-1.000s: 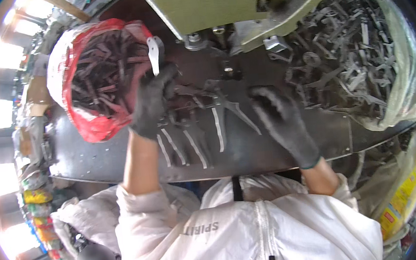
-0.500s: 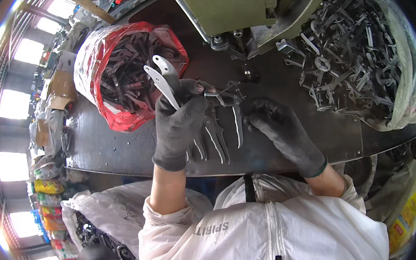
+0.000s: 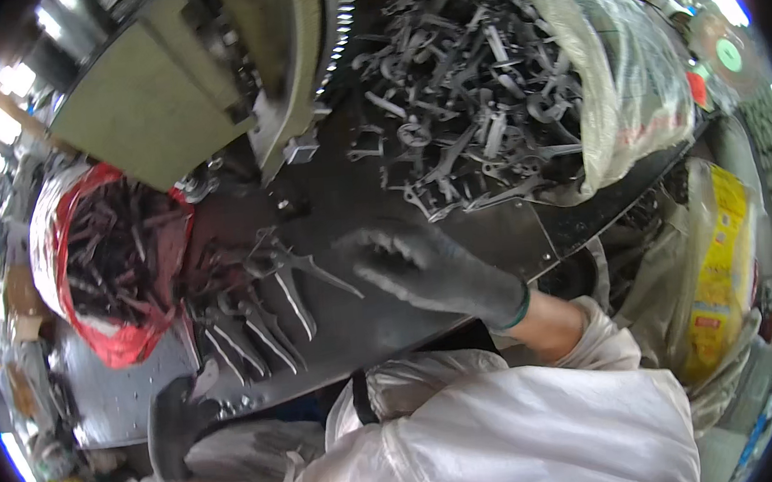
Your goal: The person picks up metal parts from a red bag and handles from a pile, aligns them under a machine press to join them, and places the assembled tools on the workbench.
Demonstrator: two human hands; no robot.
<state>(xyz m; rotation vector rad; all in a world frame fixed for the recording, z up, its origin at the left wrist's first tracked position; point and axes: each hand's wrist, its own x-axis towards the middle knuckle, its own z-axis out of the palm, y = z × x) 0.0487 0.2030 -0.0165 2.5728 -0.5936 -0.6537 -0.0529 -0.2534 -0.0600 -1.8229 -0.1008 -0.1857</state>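
My right hand (image 3: 420, 270), in a grey glove, hovers above the dark metal table (image 3: 469, 257). Its fingers are loosely curled and apart, with nothing visible in them. To its left lies a jointed metal piece with two curved handles (image 3: 295, 298), resembling pliers. Several similar curved metal handles (image 3: 249, 342) lie beside it, their ends toward me. My left hand (image 3: 176, 425), also gloved, is low at the table's front left edge, next to some small shiny metal bits (image 3: 236, 404). Its fingers are partly hidden, and a pale spot at their tips cannot be made out.
A green machine (image 3: 152, 92) with a toothed wheel stands over the table's far side. At left is a red-and-white bag (image 3: 118, 348) of dark metal strips. A whitish sack (image 3: 612, 123) spills grey metal parts (image 3: 483, 97) at far right. A yellow-printed sack (image 3: 718, 260) stands below.
The view has swung to the right. My left hand has moved away from the jointed piece, down to the front edge; the two pale handles it held are no longer plainly visible.
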